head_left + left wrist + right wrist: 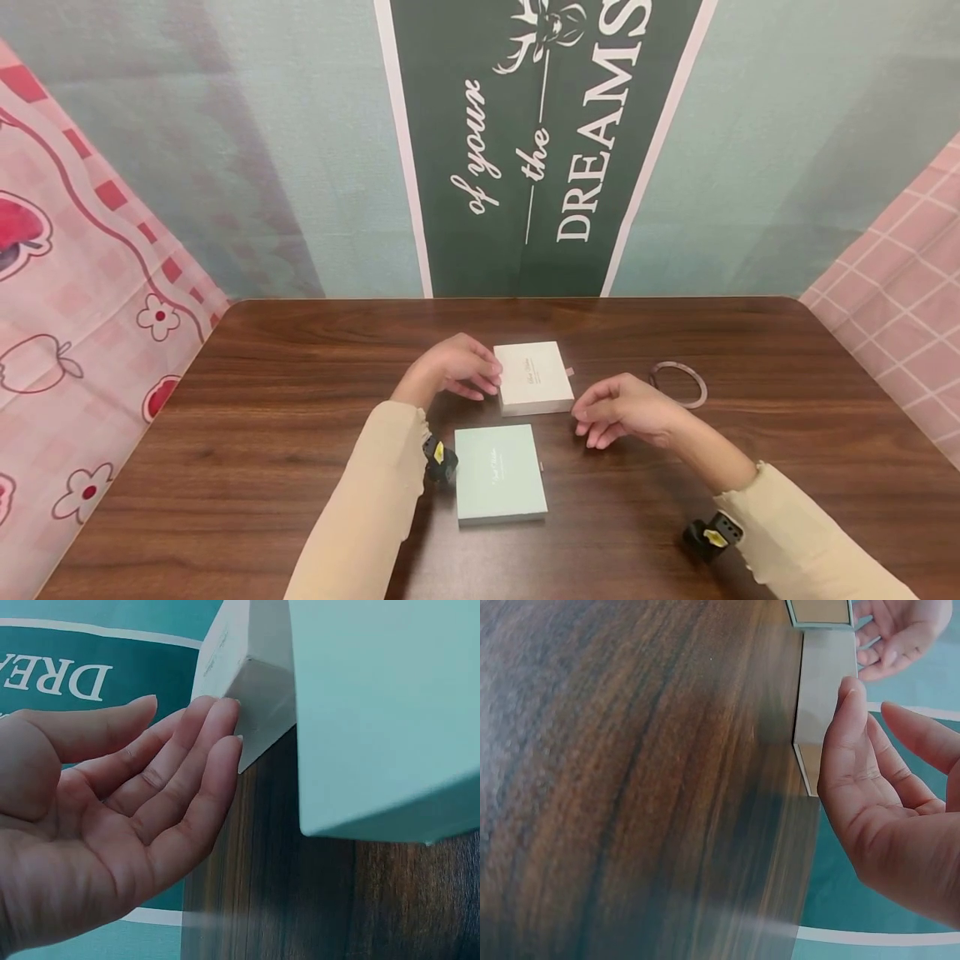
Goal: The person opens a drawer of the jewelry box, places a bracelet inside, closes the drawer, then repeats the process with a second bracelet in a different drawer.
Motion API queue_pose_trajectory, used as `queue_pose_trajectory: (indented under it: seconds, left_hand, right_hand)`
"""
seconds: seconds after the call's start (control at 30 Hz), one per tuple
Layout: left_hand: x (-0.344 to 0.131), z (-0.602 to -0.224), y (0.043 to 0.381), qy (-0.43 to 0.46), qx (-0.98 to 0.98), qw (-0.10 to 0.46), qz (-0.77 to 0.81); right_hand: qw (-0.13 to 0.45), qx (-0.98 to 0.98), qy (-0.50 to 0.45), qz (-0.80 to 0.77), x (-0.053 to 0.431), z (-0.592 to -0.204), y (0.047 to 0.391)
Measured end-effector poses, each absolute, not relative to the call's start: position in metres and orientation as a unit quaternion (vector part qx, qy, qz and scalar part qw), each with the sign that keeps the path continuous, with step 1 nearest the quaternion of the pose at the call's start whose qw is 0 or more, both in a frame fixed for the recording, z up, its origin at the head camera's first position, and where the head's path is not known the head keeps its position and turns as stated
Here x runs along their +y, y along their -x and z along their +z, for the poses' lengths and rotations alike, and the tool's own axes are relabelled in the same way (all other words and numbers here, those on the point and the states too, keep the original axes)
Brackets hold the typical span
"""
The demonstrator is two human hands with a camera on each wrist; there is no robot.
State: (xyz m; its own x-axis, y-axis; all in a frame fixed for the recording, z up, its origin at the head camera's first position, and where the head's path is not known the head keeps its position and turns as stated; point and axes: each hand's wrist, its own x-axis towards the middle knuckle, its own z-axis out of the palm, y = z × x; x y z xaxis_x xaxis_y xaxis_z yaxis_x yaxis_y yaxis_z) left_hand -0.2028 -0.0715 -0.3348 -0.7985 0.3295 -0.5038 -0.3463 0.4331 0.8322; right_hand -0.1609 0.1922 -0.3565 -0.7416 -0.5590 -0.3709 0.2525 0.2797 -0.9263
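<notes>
A flat white box [534, 377] with small print on its lid and a ribbon tab on its right side lies on the table. At its left edge is my left hand [465, 367], fingertips right at the side and fingers relaxed. My right hand [626, 408] hovers by the box's near right corner, fingers loosely bent with nothing between them. Nearer to me lies a mint green box [500, 472] of similar shape, also printed and tabbed. In the left wrist view the left fingers [214, 761] overlap the white box [262, 697], palm turned up.
To the right of the right hand, a pale ring-shaped bangle [701, 387] lies on the brown wooden table [300, 467]. Behind the table hangs a green printed cloth [517, 150]. Pink patterned cloths [97, 333] hang at both sides. Each wrist wears a small black camera [438, 458].
</notes>
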Motion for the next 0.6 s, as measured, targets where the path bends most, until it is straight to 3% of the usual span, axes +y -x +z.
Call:
queue_pose_trajectory:
  seconds: [0.6]
  left_hand:
    - [-0.0723, -0.3379, 0.1982, 0.012, 0.801, 0.302, 0.517]
  right_hand:
    - [0.339, 0.719, 0.105, -0.598, 0.1994, -0.3544, 0.1599]
